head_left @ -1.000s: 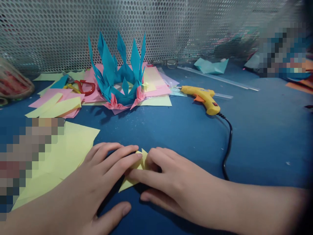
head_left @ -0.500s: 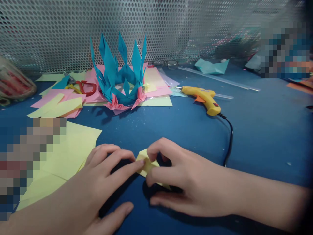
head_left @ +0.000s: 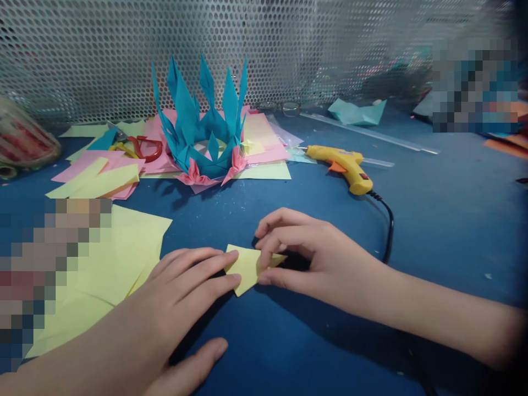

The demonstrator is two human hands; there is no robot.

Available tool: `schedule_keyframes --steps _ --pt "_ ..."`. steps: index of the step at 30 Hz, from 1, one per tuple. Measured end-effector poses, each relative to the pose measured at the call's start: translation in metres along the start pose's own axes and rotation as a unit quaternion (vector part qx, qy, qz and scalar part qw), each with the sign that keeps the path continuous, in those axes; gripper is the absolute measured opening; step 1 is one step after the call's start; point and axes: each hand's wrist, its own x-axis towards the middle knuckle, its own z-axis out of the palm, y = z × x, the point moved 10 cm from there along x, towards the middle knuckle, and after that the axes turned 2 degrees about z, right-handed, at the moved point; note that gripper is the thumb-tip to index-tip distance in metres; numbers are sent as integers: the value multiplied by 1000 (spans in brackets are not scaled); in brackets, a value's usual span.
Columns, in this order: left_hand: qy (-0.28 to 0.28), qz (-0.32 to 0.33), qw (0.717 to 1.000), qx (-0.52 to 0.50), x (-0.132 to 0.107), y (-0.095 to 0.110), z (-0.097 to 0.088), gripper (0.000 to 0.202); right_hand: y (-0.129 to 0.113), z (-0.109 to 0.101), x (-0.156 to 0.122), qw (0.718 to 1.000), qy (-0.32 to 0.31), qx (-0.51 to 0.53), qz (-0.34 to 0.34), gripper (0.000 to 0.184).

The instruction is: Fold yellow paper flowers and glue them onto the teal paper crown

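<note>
A small folded piece of yellow paper (head_left: 243, 263) lies on the blue table between my hands, one pointed corner reaching right. My left hand (head_left: 181, 291) is open and nearly flat, two fingertips pressing the paper's left side and the thumb apart. At the paper's right side, my right hand (head_left: 309, 253) pinches its edge between thumb and forefinger; the other fingers curl above. Larger yellow sheets (head_left: 119, 253) lie left of my left hand. Behind stands a blue folded-paper crown (head_left: 212, 159) with tall points and pink pieces at its base.
A yellow glue gun (head_left: 342, 165) lies back right, its black cord (head_left: 390, 220) running toward my right forearm. Red-handled scissors (head_left: 144, 148) rest among paper scraps at left. A clear jar (head_left: 27, 135) stands far left. A perforated metal panel (head_left: 264, 49) closes off the back.
My right hand has lifted and shifted slightly back and right, its thumb now at the paper's edge. The yellow paper has turned and shows more. My left fingers have moved slightly.
</note>
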Motion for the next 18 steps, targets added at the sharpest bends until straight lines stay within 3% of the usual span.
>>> schedule_keyframes --steps 4,7,12,18 --pt "3 8 1000 10 0 3 -1 50 17 -5 -1 992 46 99 61 8" --pt "9 14 1000 22 0 4 -3 54 24 -10 -2 985 82 128 80 18" --pt "17 51 998 28 0 10 -2 57 24 -7 -1 985 65 129 92 20" --pt "13 68 997 35 -2 17 3 54 22 -10 0 991 79 57 90 18"
